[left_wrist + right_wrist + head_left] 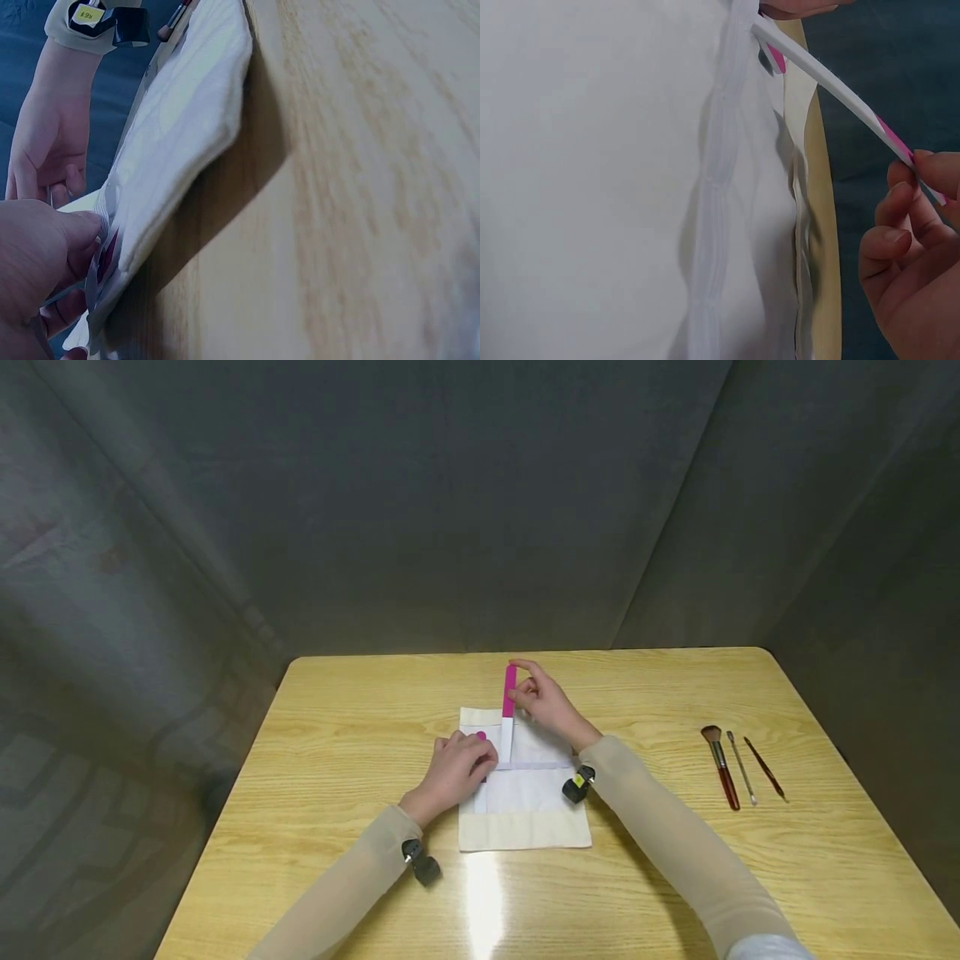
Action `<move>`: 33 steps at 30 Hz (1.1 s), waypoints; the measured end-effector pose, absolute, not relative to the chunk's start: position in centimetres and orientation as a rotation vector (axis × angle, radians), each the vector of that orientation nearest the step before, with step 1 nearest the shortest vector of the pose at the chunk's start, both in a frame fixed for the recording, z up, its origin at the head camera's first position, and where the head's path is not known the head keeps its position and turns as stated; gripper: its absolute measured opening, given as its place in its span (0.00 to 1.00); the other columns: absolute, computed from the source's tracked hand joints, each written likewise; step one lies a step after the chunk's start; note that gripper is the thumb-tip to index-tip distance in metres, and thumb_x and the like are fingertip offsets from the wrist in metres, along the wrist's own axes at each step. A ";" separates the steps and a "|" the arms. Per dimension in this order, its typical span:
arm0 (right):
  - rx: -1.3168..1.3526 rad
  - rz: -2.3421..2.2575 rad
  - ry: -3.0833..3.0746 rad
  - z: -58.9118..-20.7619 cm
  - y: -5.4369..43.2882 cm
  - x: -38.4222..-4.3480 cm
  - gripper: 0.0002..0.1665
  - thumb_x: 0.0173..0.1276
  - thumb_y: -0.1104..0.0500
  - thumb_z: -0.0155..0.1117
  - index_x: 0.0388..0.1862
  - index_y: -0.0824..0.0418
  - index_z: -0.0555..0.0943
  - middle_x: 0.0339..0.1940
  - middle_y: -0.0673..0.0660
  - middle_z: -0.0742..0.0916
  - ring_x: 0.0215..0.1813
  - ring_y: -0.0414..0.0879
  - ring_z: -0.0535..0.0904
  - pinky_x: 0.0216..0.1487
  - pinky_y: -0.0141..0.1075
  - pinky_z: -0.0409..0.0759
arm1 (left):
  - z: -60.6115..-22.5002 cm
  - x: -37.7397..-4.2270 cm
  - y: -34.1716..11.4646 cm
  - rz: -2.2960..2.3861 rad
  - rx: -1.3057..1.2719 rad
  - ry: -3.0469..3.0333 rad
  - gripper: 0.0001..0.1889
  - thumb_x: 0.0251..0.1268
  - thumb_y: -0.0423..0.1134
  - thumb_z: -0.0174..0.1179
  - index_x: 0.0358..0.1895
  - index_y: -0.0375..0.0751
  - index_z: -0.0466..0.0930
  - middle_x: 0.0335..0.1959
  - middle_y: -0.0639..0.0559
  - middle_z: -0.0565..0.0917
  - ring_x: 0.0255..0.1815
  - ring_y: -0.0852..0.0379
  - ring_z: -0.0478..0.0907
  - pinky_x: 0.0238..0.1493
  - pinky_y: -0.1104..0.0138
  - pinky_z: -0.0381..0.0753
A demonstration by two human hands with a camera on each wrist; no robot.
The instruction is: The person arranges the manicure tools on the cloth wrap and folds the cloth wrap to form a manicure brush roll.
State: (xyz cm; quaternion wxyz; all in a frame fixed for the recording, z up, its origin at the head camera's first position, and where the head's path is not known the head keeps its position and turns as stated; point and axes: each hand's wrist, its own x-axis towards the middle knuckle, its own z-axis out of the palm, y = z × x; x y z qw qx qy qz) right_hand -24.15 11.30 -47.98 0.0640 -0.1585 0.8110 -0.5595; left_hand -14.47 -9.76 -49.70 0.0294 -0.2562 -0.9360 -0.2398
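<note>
A white fabric tool roll [525, 832] lies unfolded on the table, with an elastic band [712, 202] across its middle. My right hand [549, 705] pinches a flat pink-and-white nail file [509, 695] near its pink end. The file stands tilted up from the roll, its white end at the band and slightly bowed in the right wrist view. At the roll's left side, my left hand [459, 770] pinches the band between thumb and fingers. Another pink-topped item [481, 736] sits under the band there, mostly covered by the left hand.
To the right on the wooden table [360, 727] lie a makeup brush [722, 767], a thin metal tool [742, 767] and a slim dark-handled brush [765, 768]. A dark curtain [465, 510] hangs behind the table's far edge.
</note>
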 end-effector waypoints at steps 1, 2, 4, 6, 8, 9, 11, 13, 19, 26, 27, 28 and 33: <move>-0.479 -1.682 2.446 -48.0 11.3 -24.1 0.34 0.74 0.62 0.59 0.75 0.57 0.61 0.33 0.58 0.82 0.26 0.48 0.72 0.27 0.35 0.70 | -49.7 -14.5 -9.8 -0.738 -0.789 -2.887 0.06 0.68 0.41 0.62 0.32 0.55 0.77 0.31 0.63 0.76 0.38 0.57 0.67 0.46 0.53 0.62; -0.480 -1.678 2.443 -48.0 11.3 -24.1 0.34 0.74 0.62 0.59 0.76 0.57 0.61 0.33 0.58 0.82 0.26 0.48 0.73 0.27 0.35 0.70 | -49.8 -14.5 -9.8 -0.737 -0.788 -2.887 0.06 0.68 0.41 0.62 0.32 0.55 0.77 0.31 0.63 0.76 0.38 0.57 0.67 0.47 0.53 0.62; -0.479 -1.669 2.440 -48.1 11.2 -24.1 0.35 0.74 0.62 0.59 0.76 0.58 0.60 0.33 0.58 0.82 0.26 0.48 0.73 0.28 0.35 0.71 | -49.9 -14.5 -9.8 -0.731 -0.786 -2.890 0.05 0.68 0.41 0.62 0.32 0.55 0.77 0.32 0.63 0.77 0.38 0.57 0.68 0.47 0.53 0.63; -0.480 -1.666 2.429 -48.2 11.2 -24.0 0.35 0.74 0.62 0.59 0.76 0.59 0.59 0.33 0.59 0.82 0.26 0.48 0.72 0.29 0.35 0.71 | -49.9 -14.5 -9.8 -0.732 -0.783 -2.896 0.05 0.68 0.41 0.63 0.33 0.55 0.78 0.32 0.63 0.77 0.38 0.57 0.68 0.47 0.53 0.63; -0.460 -1.658 2.424 -48.2 11.1 -23.9 0.36 0.73 0.62 0.60 0.76 0.61 0.59 0.33 0.59 0.83 0.27 0.47 0.72 0.29 0.35 0.70 | -50.1 -14.5 -9.8 -0.726 -0.786 -2.894 0.04 0.67 0.41 0.63 0.34 0.55 0.79 0.32 0.63 0.77 0.38 0.56 0.68 0.47 0.53 0.63; -0.441 -1.648 2.426 -48.2 11.1 -23.9 0.35 0.73 0.61 0.61 0.75 0.61 0.60 0.33 0.59 0.83 0.27 0.47 0.72 0.29 0.35 0.70 | -50.1 -14.5 -9.8 -0.723 -0.787 -2.894 0.04 0.67 0.41 0.63 0.34 0.55 0.79 0.32 0.63 0.77 0.38 0.56 0.68 0.47 0.53 0.63; -0.410 -1.619 2.442 -48.2 11.0 -23.8 0.33 0.73 0.60 0.62 0.73 0.63 0.63 0.33 0.58 0.83 0.27 0.46 0.72 0.28 0.35 0.69 | -50.1 -14.5 -9.8 -0.722 -0.788 -2.896 0.03 0.67 0.41 0.63 0.34 0.54 0.79 0.32 0.63 0.77 0.38 0.56 0.68 0.46 0.53 0.63; -0.374 -1.586 2.466 -48.4 10.9 -23.7 0.29 0.72 0.58 0.63 0.68 0.63 0.68 0.32 0.56 0.83 0.27 0.45 0.72 0.28 0.34 0.68 | -50.0 -14.5 -9.8 -0.719 -0.787 -2.902 0.03 0.67 0.41 0.63 0.35 0.55 0.79 0.32 0.63 0.77 0.38 0.56 0.68 0.46 0.53 0.63; -0.408 -1.548 2.489 -48.7 10.6 -23.6 0.15 0.71 0.59 0.64 0.51 0.66 0.78 0.30 0.57 0.83 0.26 0.45 0.73 0.27 0.33 0.70 | -49.9 -14.5 -9.8 -0.726 -0.776 -2.919 0.03 0.68 0.42 0.63 0.35 0.55 0.79 0.32 0.63 0.77 0.38 0.57 0.68 0.47 0.54 0.62; -0.376 -1.468 2.498 -48.3 10.5 -23.2 0.12 0.72 0.56 0.63 0.48 0.64 0.81 0.32 0.56 0.83 0.28 0.46 0.74 0.30 0.35 0.72 | -49.9 -14.7 -9.8 -0.726 -0.770 -2.929 0.04 0.68 0.41 0.62 0.35 0.55 0.79 0.33 0.63 0.77 0.39 0.57 0.68 0.47 0.55 0.62; -0.366 -1.462 2.493 -48.3 10.5 -23.1 0.13 0.72 0.56 0.63 0.48 0.63 0.81 0.32 0.56 0.84 0.29 0.46 0.74 0.31 0.35 0.72 | -49.9 -14.7 -9.8 -0.725 -0.769 -2.930 0.03 0.68 0.41 0.62 0.35 0.55 0.79 0.33 0.63 0.78 0.39 0.57 0.68 0.47 0.55 0.62; -0.358 -1.458 2.488 -48.3 10.5 -23.1 0.13 0.72 0.55 0.63 0.48 0.63 0.81 0.32 0.56 0.83 0.29 0.46 0.74 0.31 0.35 0.72 | -49.9 -14.7 -9.9 -0.725 -0.768 -2.931 0.03 0.68 0.41 0.62 0.35 0.55 0.79 0.33 0.63 0.78 0.39 0.57 0.68 0.47 0.55 0.62; -0.356 -1.428 2.481 -48.6 10.6 -23.1 0.14 0.72 0.55 0.63 0.48 0.64 0.82 0.31 0.55 0.83 0.27 0.45 0.73 0.31 0.35 0.72 | -50.1 -14.9 -9.9 -0.719 -0.770 -2.928 0.03 0.69 0.42 0.62 0.35 0.55 0.79 0.34 0.63 0.79 0.39 0.57 0.68 0.47 0.55 0.62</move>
